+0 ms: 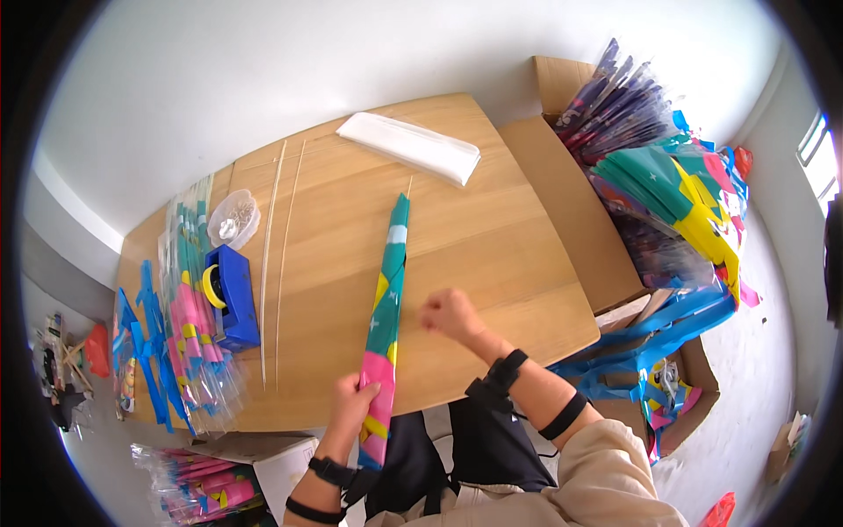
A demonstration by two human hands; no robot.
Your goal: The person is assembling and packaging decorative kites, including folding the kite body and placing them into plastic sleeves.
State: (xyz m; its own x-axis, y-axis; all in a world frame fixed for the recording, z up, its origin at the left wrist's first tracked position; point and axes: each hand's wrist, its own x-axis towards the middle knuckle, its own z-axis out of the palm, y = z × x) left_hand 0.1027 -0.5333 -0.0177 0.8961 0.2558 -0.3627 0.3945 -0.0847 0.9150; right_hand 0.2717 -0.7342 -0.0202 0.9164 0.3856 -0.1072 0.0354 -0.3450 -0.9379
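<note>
My left hand (355,402) is closed round the pink lower end of a rolled-up kite (384,321), a long narrow bundle of green, yellow and pink sheet. It lies slanting over the near table edge, with a thin stick poking out of its far tip. To the right of the bundle, apart from it, my right hand (450,314) is raised over the table with its fingers curled together. Slight blur hides whether anything small is between them. Left of the bundle, two thin sticks (279,281) lie lengthwise on the wooden table (492,255).
A blue tape dispenser (235,299), a clear tub (234,220) of small parts and kites in clear sleeves (186,307) fill the left side. White sleeves (411,147) lie at the back. Right of the table stands a cardboard box (571,211) with more bundles and blue strips (650,329).
</note>
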